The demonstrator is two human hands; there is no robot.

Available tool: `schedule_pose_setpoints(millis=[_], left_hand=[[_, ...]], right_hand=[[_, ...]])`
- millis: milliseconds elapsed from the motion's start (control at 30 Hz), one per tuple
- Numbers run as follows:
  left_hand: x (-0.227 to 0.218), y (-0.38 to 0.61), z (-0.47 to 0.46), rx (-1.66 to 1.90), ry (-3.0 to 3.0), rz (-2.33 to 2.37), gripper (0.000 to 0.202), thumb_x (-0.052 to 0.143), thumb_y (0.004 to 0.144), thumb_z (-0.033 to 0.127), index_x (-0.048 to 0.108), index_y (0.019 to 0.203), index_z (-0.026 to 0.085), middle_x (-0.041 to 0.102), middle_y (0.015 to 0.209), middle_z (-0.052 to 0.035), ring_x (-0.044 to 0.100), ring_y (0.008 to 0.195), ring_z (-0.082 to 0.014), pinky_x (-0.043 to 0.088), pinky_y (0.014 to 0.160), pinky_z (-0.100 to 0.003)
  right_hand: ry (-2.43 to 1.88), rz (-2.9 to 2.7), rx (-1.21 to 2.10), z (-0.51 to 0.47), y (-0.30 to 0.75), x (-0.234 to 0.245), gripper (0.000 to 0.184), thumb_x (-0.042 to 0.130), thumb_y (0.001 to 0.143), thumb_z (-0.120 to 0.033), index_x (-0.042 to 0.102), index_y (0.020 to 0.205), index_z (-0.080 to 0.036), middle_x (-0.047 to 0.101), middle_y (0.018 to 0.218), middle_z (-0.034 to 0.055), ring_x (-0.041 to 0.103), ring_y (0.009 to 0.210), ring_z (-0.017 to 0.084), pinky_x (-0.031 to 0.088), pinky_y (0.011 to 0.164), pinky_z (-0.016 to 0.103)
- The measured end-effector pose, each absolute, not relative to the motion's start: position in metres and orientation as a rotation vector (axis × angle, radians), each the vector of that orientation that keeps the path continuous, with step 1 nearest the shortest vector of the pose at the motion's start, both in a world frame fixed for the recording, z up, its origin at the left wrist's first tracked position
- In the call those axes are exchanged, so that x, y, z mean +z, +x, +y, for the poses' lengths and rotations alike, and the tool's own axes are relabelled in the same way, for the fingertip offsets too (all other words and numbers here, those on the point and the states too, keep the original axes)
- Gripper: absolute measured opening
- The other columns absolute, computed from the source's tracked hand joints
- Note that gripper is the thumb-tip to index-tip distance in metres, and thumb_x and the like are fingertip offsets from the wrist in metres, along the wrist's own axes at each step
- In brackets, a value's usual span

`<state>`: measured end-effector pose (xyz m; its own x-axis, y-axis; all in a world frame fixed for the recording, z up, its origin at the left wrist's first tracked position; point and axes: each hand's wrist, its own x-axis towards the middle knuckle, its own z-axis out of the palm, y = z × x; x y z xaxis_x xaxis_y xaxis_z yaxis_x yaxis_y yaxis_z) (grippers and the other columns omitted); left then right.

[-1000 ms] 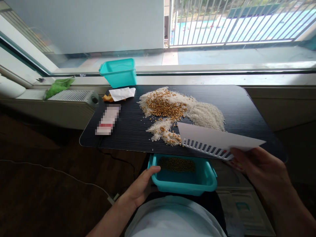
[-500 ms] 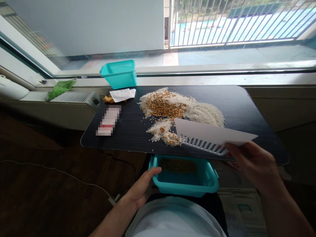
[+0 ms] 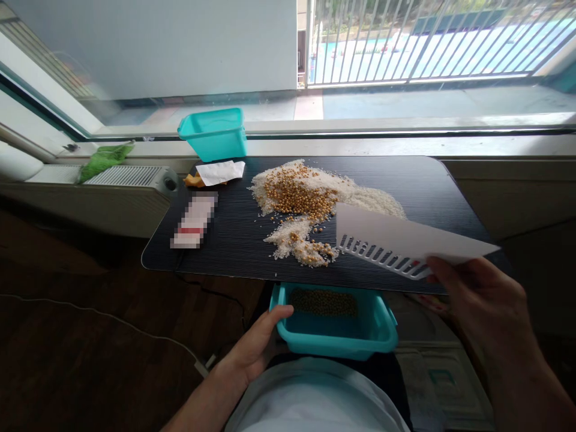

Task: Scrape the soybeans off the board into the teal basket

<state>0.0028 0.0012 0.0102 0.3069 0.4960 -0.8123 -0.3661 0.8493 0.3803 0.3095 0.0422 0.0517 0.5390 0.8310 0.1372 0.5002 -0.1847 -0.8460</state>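
My right hand (image 3: 483, 294) is closed on the lower right corner of a white sheet with a row of slots (image 3: 396, 234), held tilted over the right part of the table. Left of the sheet lies a pile of white rice grains (image 3: 378, 201) with round golden-brown beans or peas (image 3: 292, 192) on it. A smaller mixed patch (image 3: 301, 243) spreads in front. My left hand (image 3: 258, 345) grips the left rim of a turquoise plastic bin (image 3: 337, 345) at my lap, thumb over the edge. Dark greenish round grains (image 3: 326, 302) cover part of its bottom.
The black table (image 3: 234, 240) meets the window sill. A second turquoise bin (image 3: 218, 138) stands at its back left, near a white paper (image 3: 220, 173) on something orange. A blurred-out flat item (image 3: 195, 219) lies left. A green cloth (image 3: 105, 161) rests on the radiator (image 3: 135, 177).
My right hand has drawn the slotted sheet to the right, away from the small patch of grains. My left hand stays on the bin's rim.
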Motion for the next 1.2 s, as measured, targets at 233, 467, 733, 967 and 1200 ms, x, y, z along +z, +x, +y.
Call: schedule_pose_setpoints(millis=[233, 467, 733, 967, 1200], left_hand=[[0.008, 0.004, 0.001, 0.542, 0.148, 1.122, 0.051, 0.063, 0.081, 0.037, 0.055, 0.125, 0.011, 0.072, 0.110, -0.0143, 0.065, 0.105, -0.0298, 0.053, 0.088, -0.040], [0.008, 0.006, 0.000, 0.541, 0.144, 1.098, 0.053, 0.062, 0.082, 0.036, 0.053, 0.129, 0.012, 0.072, 0.112, -0.0144, 0.064, 0.108, -0.0301, 0.052, 0.090, -0.042], [0.008, 0.010, 0.000, 0.528, 0.128, 1.094, 0.054, 0.065, 0.080, 0.037, 0.056, 0.126, 0.011, 0.069, 0.120, -0.0159, 0.064, 0.108, -0.0307, 0.052, 0.090, -0.041], [0.009, 0.010, 0.000, 0.537, 0.121, 1.092, 0.053, 0.066, 0.079, 0.037, 0.057, 0.125, 0.012, 0.070, 0.118, -0.0151, 0.063, 0.111, -0.0302, 0.052, 0.090, -0.040], [0.004, 0.008, -0.002, 0.525, 0.140, 1.107, 0.050, 0.067, 0.077, 0.039, 0.060, 0.119, 0.013, 0.070, 0.116, -0.0142, 0.065, 0.106, -0.0306, 0.053, 0.088, -0.040]], right_hand=[[-1.849, -1.051, 0.495, 0.053, 0.321, 0.052, 0.028, 0.073, 0.065, -0.044, 0.071, 0.077, -0.019, 0.064, 0.056, -0.0006, 0.058, 0.051, 0.017, 0.045, 0.052, 0.030], [-1.816, -0.932, 0.604, 0.043, 0.307, 0.060, 0.028, 0.076, 0.065, -0.040, 0.074, 0.085, -0.020, 0.066, 0.060, -0.0004, 0.058, 0.056, 0.016, 0.049, 0.059, 0.032], [-1.854, -0.865, 0.682, 0.028, 0.310, 0.068, 0.032, 0.077, 0.063, -0.041, 0.075, 0.087, -0.021, 0.071, 0.070, 0.0014, 0.063, 0.063, 0.019, 0.053, 0.063, 0.033], [-1.851, -0.892, 0.758, 0.023, 0.316, 0.062, 0.039, 0.078, 0.062, -0.039, 0.075, 0.094, -0.018, 0.071, 0.070, 0.0016, 0.061, 0.058, 0.018, 0.053, 0.057, 0.032], [-1.817, -0.955, 0.901, 0.020, 0.322, 0.058, 0.041, 0.081, 0.059, -0.042, 0.076, 0.093, -0.020, 0.072, 0.072, 0.0009, 0.062, 0.060, 0.017, 0.055, 0.057, 0.029]])
